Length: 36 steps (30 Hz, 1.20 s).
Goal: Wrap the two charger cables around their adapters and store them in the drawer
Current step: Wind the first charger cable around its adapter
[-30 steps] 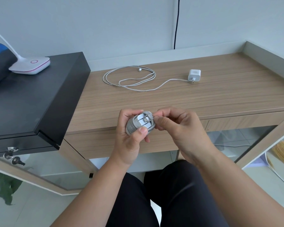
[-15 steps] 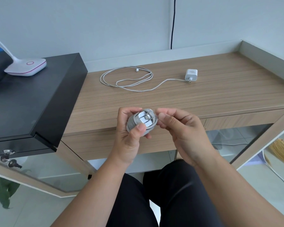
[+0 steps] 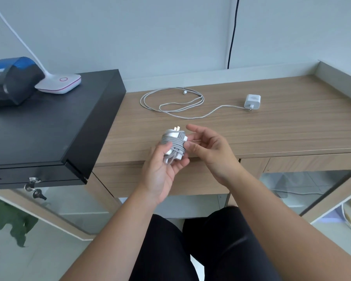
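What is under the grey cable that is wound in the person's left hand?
A white adapter: its top and metal prongs stick out above the wound cable, held in the left hand. The adapter's middle is covered by the coils, and the cable's plug end cannot be seen.

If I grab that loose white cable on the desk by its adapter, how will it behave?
Likely floppy: the loose cable lies in slack loops on the desk, so it would trail behind. The white adapter looks small and probably light. The dangling loops may snag or drag.
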Available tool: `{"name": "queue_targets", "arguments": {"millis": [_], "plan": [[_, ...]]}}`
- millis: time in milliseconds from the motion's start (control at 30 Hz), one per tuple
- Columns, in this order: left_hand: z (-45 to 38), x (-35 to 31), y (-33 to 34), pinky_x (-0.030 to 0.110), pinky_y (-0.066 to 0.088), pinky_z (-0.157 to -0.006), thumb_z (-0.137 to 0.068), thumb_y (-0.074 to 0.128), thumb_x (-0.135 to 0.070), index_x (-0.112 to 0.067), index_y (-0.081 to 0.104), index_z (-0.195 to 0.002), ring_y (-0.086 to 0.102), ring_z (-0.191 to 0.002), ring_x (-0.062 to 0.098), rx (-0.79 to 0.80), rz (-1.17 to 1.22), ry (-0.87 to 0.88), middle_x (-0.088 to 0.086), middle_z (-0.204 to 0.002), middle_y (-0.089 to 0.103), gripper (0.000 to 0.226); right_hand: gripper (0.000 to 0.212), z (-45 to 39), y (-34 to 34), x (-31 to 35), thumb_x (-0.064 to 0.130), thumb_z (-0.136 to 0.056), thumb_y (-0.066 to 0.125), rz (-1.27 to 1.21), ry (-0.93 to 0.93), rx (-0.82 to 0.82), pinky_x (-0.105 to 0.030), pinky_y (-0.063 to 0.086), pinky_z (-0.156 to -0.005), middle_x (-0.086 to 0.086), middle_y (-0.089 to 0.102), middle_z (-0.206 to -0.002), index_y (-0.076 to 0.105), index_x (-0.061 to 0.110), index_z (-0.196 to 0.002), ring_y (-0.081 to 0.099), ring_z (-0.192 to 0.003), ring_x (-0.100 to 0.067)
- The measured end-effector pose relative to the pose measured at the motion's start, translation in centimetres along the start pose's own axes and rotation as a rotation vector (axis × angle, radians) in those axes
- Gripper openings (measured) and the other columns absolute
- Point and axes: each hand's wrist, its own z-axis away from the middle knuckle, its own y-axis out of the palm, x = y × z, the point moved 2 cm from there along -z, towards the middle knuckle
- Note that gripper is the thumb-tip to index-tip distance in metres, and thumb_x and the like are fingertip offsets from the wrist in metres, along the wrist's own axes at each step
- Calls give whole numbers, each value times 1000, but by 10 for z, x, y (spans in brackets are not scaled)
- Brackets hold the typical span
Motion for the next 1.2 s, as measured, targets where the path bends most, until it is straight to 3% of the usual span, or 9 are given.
{"name": "queue_targets", "arguments": {"millis": [100,267,367,467,600,733,1000,1100,1200], "plan": [[-4,-6,-12,29,57,-74,-94,55,-22,2,47,-129,66,-91,20,-47,-71,69,14,-112,64,43,42,-13,9,-6,-5,-84,65,23,9,42,-20,53,-74,-3,65,-94,58,9,-123,65,-77,-10],[-9,-17,-30,34,53,-93,-89,57,-35,-8,50,-131,65,-111,18,-76,-285,184,8,-123,65,50,43,-33,20,-9,-6,-82,67,44,-22,65,-31,53,-90,-10,64,-101,59,11,-121,64,-88,-22],[-15,-27,-37,19,52,-77,-89,65,-32,-10,55,-126,67,-96,4,-108,-434,253,-2,-111,69,44,43,-44,25,-9,-8,-82,66,46,-32,64,-24,53,-85,-8,65,-99,59,10,-121,63,-89,-19],[-26,-41,-43,17,51,-69,-88,65,-20,-10,62,-116,66,-82,5,-110,-446,227,-2,-98,72,30,44,-54,31,-9,-11,-82,65,31,-34,76,-22,53,-83,-6,67,-98,58,9,-120,65,-87,-13],[-41,-57,-55,22,56,-72,-82,70,-31,-13,70,-106,68,-93,16,-159,-418,92,3,-101,75,30,54,-64,37,-16,-7,-75,73,129,-37,163,-27,52,-92,-6,68,-102,57,13,-123,64,-94,-12],[-53,-63,-61,22,58,-70,-86,69,-30,-12,62,-124,72,-95,23,-198,-428,75,8,-108,73,42,57,-78,44,-23,1,-74,78,347,-54,121,-22,48,-94,12,67,-105,58,18,-125,63,-90,-2],[-69,-67,-73,17,54,-75,-100,52,-27,-27,48,-141,63,-97,2,-156,-832,170,-10,-116,66,41,50,-104,52,-33,12,-72,81,484,-7,21,-30,54,-90,-4,73,-97,65,19,-119,68,-93,-20],[-74,-67,-80,15,54,-75,-100,52,-22,-23,49,-141,65,-99,5,-182,-806,171,-5,-123,65,42,49,-107,55,-35,14,-72,81,528,-11,28,-28,54,-88,-3,72,-96,65,18,-118,69,-90,-19],[-76,-67,-83,24,56,-82,-98,55,-17,-20,55,-136,67,-101,7,-198,-727,176,-5,-121,67,38,39,-107,53,-33,23,-77,79,546,-40,54,-17,51,-77,2,73,-98,68,22,-114,67,-80,-9]]}}
